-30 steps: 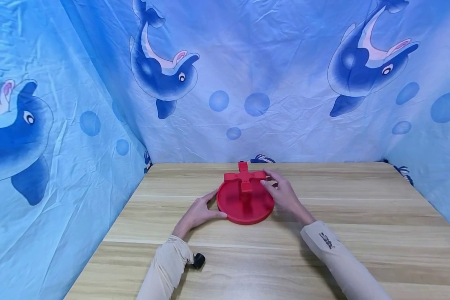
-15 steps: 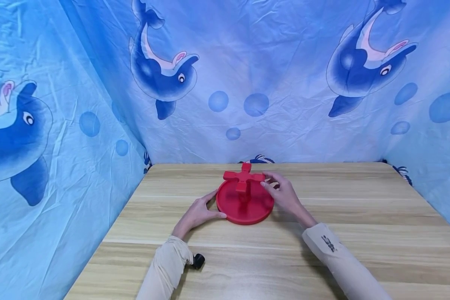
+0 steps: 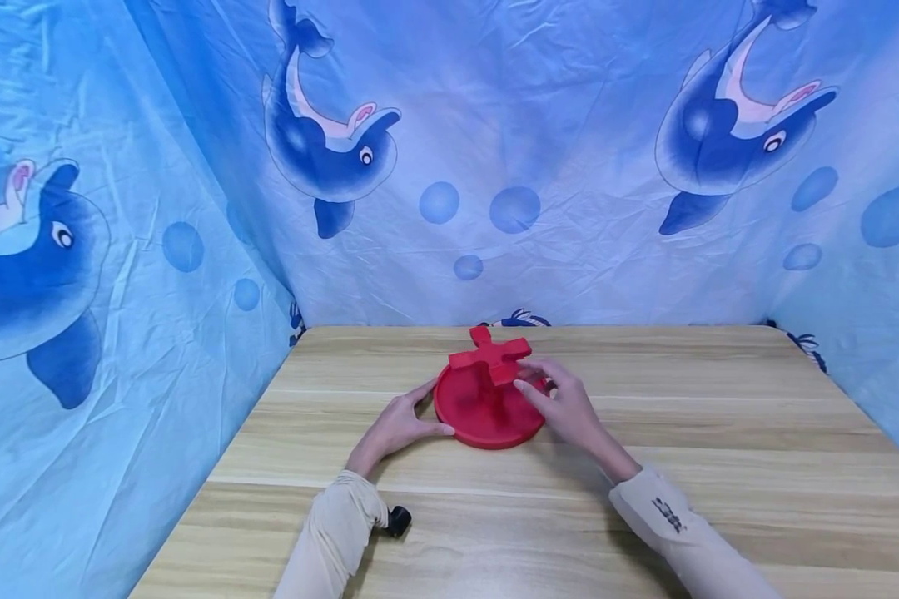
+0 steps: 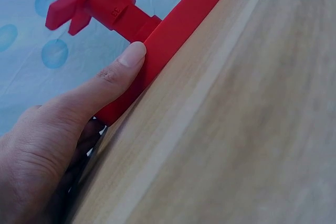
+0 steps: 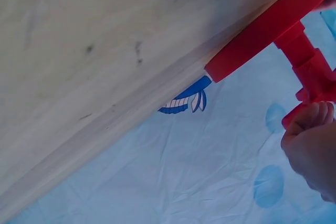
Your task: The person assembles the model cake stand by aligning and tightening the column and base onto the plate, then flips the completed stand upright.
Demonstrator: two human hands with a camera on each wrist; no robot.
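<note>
A red round base point(image 3: 487, 439) with a raised rim lies on the wooden table. From its middle rises a short red post point(image 4: 119, 14), topped by a red four-armed knob point(image 3: 492, 356). My left hand point(image 3: 395, 428) grips the base's left rim, thumb at the front and fingers farther back; its thumb shows against the rim in the left wrist view. My right hand point(image 3: 572, 408) is at the knob's right side, thumb and fingers pinching one arm end. In the right wrist view its bent fingers overlap that arm and partly hide it.
The wooden table point(image 3: 449, 532) extends around the base on every side. A blue cloth with printed dolphins point(image 3: 330, 150) hangs behind and at the sides. A small black device point(image 3: 398, 521) sits at the left sleeve's cuff.
The four-armed knob has turned clockwise as seen from above. My right hand has moved a little toward me with it. The left hand and the base have stayed in place.
</note>
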